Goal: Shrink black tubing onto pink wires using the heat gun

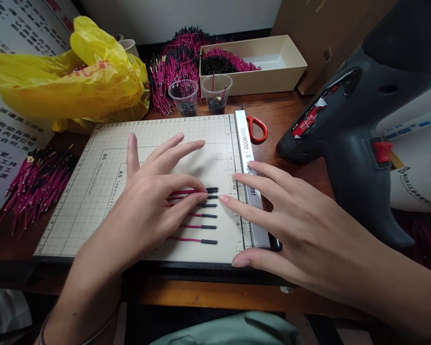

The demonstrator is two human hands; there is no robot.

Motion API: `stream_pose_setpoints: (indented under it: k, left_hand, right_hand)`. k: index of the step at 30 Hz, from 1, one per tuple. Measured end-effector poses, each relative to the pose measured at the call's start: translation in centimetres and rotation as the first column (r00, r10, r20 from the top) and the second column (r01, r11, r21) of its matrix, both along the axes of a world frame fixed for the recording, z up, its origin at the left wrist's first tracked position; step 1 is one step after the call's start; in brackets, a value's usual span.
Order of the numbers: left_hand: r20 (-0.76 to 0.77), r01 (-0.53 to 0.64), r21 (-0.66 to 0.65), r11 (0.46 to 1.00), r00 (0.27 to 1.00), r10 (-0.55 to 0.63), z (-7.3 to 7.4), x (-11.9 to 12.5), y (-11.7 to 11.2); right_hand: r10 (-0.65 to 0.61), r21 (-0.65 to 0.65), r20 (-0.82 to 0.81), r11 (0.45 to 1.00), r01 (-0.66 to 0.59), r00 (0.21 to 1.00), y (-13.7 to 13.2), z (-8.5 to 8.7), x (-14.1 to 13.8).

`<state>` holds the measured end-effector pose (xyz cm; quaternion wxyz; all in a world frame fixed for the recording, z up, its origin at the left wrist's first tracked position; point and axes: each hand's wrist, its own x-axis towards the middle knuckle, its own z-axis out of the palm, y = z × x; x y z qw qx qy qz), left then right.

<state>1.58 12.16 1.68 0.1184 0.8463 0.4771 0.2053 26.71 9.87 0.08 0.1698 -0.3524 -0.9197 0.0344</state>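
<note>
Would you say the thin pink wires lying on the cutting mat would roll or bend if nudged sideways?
Probably both. The pink wires look thin and round, so they likely roll on the flat cutting mat. They seem light; the left hand resting on them probably keeps them in place.

Both of the person's arms come into view bare, with no sleeves on the forearms and no gloves. The left hand (154, 201) has long, slim fingers with short, rounded, unpainted nails and no rings. A thin silver-grey bangle (45, 330) circles the left wrist at the near left edge. The right hand (294, 235) is likewise ringless, its nails pale and trimmed short, and its wrist is bare. At the near edge, between the arms, shows a fold of grey-green garment (233, 330)
</note>
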Motion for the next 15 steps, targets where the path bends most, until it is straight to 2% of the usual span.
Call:
stream_pose_setpoints:
  k: [15]
  left_hand:
    - [-0.027,0.039,0.014,0.999,0.999,-0.038,-0.11,0.24,-0.01]
  right_hand:
    - [0.003,0.009,-0.004,1.0,-0.003,1.0,0.07,-0.11,0.01]
